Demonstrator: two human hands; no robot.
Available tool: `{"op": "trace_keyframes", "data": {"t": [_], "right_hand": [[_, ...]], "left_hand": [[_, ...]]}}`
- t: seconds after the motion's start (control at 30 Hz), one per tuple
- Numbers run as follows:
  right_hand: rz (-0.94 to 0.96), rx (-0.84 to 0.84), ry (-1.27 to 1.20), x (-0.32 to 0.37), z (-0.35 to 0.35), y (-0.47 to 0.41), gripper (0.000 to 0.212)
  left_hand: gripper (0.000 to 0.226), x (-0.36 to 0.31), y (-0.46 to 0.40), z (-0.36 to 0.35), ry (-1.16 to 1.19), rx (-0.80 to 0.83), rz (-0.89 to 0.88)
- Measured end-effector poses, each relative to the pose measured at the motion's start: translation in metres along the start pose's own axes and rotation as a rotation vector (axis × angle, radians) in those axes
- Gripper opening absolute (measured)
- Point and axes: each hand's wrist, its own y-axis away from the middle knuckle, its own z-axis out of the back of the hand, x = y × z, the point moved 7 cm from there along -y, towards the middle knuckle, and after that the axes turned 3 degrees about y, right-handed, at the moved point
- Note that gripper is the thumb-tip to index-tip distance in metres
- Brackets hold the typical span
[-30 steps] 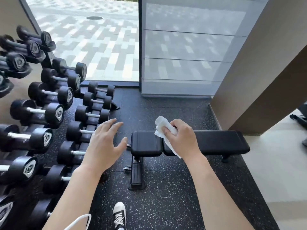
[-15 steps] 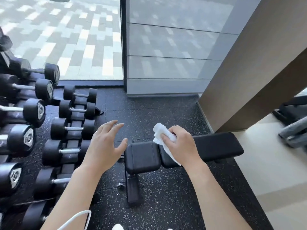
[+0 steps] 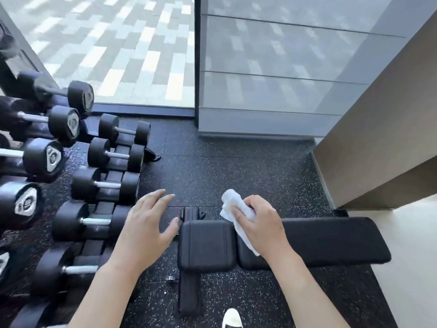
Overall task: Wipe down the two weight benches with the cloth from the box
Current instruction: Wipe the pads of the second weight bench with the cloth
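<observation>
A black padded weight bench (image 3: 331, 240) lies flat across the lower middle, its short seat pad (image 3: 205, 245) on the left and its long back pad to the right. My right hand (image 3: 262, 226) grips a crumpled white cloth (image 3: 233, 204) over the gap between the two pads; whether the cloth touches the padding I cannot tell. My left hand (image 3: 146, 223) hovers with fingers spread, just left of the seat pad, holding nothing. Only one bench is in view.
A rack of several black dumbbells (image 3: 106, 185) fills the left side, close to my left hand. A glass wall (image 3: 272, 79) stands beyond the speckled rubber floor (image 3: 224, 166). A beige wall (image 3: 390, 126) rises at the right. My white shoe (image 3: 233, 319) shows below the bench.
The view has moved closer and tilted down over the bench. Both hands keep their pose, the right still holding the cloth above the pads.
</observation>
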Motion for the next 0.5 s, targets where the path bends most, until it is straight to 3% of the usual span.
{"op": "trace_keyframes", "data": {"t": [0.3, 0.5], "right_hand": [[0.034, 0.048, -0.017, -0.106, -0.126, -0.061, 0.022], [0.033, 0.058, -0.008, -0.172, -0.237, -0.075, 0.015]], "left_hand": [[0.056, 0.086, -0.050, -0.147, -0.005, 0.100, 0.050], [0.060, 0.174, -0.060, -0.244, 0.085, 0.080, 0.065]]}}
